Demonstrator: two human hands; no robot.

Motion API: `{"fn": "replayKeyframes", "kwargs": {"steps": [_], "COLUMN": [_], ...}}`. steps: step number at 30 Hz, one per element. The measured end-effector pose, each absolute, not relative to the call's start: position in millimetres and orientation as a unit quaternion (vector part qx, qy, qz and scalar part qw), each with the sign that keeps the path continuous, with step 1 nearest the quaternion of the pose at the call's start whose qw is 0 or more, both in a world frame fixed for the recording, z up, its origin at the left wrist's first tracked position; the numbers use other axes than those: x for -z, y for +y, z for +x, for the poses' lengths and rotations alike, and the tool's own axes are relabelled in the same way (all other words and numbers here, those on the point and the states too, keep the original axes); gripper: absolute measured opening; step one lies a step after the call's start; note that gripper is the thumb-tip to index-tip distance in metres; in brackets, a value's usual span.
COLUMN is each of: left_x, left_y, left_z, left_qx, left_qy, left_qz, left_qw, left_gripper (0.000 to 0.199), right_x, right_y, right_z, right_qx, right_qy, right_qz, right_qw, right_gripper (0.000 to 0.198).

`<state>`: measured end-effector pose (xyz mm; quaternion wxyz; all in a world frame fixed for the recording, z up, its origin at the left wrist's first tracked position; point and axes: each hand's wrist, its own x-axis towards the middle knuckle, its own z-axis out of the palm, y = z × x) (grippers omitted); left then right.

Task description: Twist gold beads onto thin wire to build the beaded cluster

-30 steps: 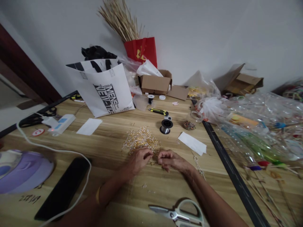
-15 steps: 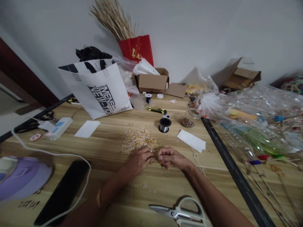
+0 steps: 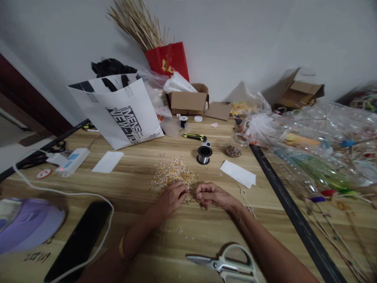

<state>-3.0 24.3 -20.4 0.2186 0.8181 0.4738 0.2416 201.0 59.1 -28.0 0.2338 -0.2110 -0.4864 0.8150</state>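
Beads (image 3: 173,175) of gold and clear glass, strung on thin wire, lie in a bushy bunch in the middle of the desk (image 3: 138,173), and both hands sit at its near edge. The left hand (image 3: 172,198) is curled, with its fingertips pinched on the bunch. The right hand (image 3: 210,195) is curled tight just beside it, and it seems to pinch a bit of wire, but the piece is too small to see well. A hard tug could bend a twig of the bunch or snap the wire, I think, and then beads would roll over the desk; a few crumbs (image 3: 182,235) already lie near the wrists. Wire ends are sharp and could poke a finger. A spool (image 3: 204,155) stands just past the bunch and could roll if the wire from it gets pulled. Scissors (image 3: 226,265) lie close to the right arm, so a quick move of the elbow might knock them off the edge. A white cord (image 3: 73,196) loops near the left arm and could catch a wrist.
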Motion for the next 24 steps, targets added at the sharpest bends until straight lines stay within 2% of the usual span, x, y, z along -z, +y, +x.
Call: {"fn": "replayKeyframes", "kwargs": {"steps": [7,12,24], "left_x": [24.6,25.1,26.2], "left_y": [34.0,35.6,35.6], "left_z": [-4.9,-5.3,-5.0], "left_qx": [-0.361,-0.388,-0.417], "left_qy": [0.502,0.524,0.503], "left_qz": [0.702,0.594,0.527], "left_qw": [0.352,0.471,0.543], "left_gripper": [0.009,0.013,0.025], "right_x": [30.2,31.4,28.3], "right_y": [59.8,60.2,59.0], "right_z": [201.7,200.9,199.3], "right_qx": [-0.816,-0.818,-0.811], "right_qy": [-0.484,-0.480,-0.487], "right_qz": [-0.218,-0.219,-0.226], "right_qw": [0.228,0.230,0.232], "right_gripper": [0.024,0.024,0.026]}}
